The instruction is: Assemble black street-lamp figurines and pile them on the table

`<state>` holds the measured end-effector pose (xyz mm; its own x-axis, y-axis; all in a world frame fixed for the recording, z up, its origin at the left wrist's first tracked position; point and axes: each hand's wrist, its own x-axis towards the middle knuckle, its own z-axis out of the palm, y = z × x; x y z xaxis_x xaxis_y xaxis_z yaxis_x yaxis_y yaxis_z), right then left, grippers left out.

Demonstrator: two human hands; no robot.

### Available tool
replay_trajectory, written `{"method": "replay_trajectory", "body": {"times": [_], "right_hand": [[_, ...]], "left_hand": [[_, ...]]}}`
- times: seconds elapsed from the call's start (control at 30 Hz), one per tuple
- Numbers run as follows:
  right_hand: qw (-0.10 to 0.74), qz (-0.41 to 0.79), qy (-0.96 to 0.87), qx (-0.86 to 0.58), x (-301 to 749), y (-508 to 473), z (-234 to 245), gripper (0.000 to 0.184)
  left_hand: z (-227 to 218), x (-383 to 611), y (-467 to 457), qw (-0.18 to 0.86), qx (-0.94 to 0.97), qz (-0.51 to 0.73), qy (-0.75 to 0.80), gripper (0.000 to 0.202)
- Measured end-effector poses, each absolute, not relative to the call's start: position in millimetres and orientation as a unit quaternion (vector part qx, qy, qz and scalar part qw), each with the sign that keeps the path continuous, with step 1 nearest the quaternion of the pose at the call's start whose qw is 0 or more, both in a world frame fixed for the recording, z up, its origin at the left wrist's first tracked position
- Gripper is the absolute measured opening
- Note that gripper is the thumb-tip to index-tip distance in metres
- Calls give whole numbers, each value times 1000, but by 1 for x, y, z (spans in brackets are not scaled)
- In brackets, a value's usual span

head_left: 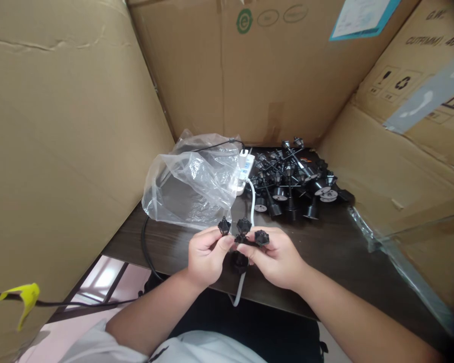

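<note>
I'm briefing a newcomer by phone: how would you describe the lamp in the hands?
Inside the cardboard walls, find the dark table and look toward its near edge. There, the left hand and right hand pinch a small black lamp with three lantern heads showing. It alone is held; the similar lamps sit heaped farther back, to the right.

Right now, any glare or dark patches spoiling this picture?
Head view: bright glints streak the plastic bag; same view, top right corner: dark; same view, lower middle: the black lamp piece between left hand and right hand shows little surface detail.
</note>
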<state>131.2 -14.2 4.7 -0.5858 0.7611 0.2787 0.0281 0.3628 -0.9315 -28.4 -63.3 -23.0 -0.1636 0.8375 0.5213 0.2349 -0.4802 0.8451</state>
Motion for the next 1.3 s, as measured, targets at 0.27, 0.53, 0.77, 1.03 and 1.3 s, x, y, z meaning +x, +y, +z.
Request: {"method": "replay_trajectory", "body": {"times": [0.27, 0.53, 0.77, 1.03, 1.3], "right_hand": [[286, 654, -635, -295, 132, -13, 6, 34], [261, 722, -577, -280, 133, -14, 7, 36], [307, 628, -640, -319, 131, -19, 11, 37], [278, 626, -656, -317, 134, -13, 9, 38], [359, 431, -790, -248, 136, -11, 6, 29]], "left_hand": [[-31, -28, -62, 269, 572, 634, 446, 20], [-29, -30, -65, 252, 594, 627, 437, 23], [-20, -28, -64, 250, 600, 596, 471, 27], [-17, -25, -60, 326, 579, 575, 477, 33], [-15, -25, -61, 268, 612, 585, 460, 25]]}}
